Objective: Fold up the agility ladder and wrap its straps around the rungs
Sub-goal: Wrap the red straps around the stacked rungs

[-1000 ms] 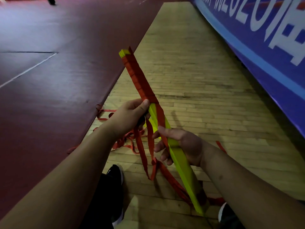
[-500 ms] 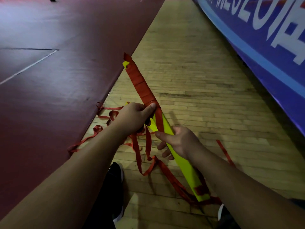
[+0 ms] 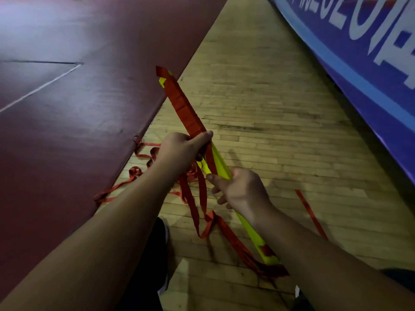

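The stacked yellow rungs (image 3: 251, 230) form one long bundle that slants from lower right up to the far left. Red strap windings (image 3: 183, 106) cover its upper half. My left hand (image 3: 182, 151) grips the bundle at the lower end of the windings, thumb pressed across the strap. My right hand (image 3: 241, 190) holds the bare yellow part just below, fingers curled under it. Loose red strap (image 3: 199, 198) hangs in loops between my hands and trails down to the floor.
More red strap (image 3: 125, 182) lies tangled on the wooden floor (image 3: 280, 113) at the edge of the dark red mat (image 3: 67, 108) on the left. A blue banner (image 3: 363, 52) runs along the right. A single strap end (image 3: 311, 213) lies right of my arm. My black shoe (image 3: 161, 254) is below.
The bundle has sunk lower and tilted flatter. My left hand slid along it with the strap, and my right hand shifted up the yellow part. The loose strap has drawn in a little.
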A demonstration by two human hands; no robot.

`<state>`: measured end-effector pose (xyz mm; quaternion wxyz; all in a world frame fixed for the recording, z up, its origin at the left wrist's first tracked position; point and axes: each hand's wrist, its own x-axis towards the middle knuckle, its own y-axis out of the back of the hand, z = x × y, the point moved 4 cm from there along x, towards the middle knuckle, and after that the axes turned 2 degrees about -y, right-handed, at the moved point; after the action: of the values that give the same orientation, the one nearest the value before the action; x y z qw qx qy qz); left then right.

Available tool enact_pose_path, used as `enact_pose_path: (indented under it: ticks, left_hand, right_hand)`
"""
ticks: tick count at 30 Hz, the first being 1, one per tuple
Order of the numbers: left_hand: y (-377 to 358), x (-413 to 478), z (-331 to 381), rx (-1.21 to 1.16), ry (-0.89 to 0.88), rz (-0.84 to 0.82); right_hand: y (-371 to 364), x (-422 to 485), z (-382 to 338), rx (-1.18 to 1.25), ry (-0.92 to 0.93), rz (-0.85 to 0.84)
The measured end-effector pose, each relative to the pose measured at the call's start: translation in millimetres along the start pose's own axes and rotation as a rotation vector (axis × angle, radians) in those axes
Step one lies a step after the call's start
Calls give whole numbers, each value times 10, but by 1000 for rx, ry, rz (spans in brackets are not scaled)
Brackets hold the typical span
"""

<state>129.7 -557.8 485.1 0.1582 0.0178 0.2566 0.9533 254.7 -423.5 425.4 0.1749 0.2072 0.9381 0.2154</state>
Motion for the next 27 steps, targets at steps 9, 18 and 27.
enact_pose_path:
  ticks: [9, 18, 27]
  left_hand:
    - [69, 23, -22, -98, -31, -101]
    - [52, -23, 83, -352, -189, -372]
    - [41, -12, 112, -257, -222, -382]
  right_hand:
    - [91, -76, -116, 143, -24, -154]
    - [132, -267, -121, 617, -211, -795]
    - [242, -188, -143, 680, -225, -691]
